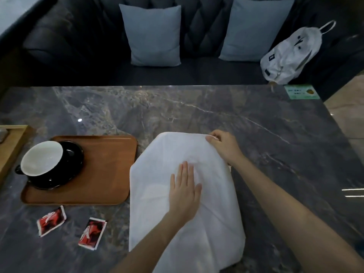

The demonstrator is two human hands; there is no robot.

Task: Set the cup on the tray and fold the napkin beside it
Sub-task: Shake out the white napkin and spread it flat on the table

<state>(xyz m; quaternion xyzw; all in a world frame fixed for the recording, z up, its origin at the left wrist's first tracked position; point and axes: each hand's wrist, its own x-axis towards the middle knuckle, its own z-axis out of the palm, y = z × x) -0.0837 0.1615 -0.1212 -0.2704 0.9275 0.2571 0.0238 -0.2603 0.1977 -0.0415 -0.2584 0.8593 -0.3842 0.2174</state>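
A black cup [42,159] with a white inside rests tilted on a black saucer [71,154] at the left end of the wooden tray [106,174]. Right of the tray a white napkin [163,154] lies spread on the marble table [197,111]. My left hand [184,190] presses flat on the middle of the napkin, fingers apart. My right hand [222,145] pinches the napkin's far right corner between thumb and fingers.
Two red sachets [51,220] [92,233] lie in front of the tray. A light wooden box [11,142] sits at the left edge. A green card [301,92] lies at the far right corner. Behind the table a dark sofa holds two blue cushions [153,36] and a white backpack [293,54].
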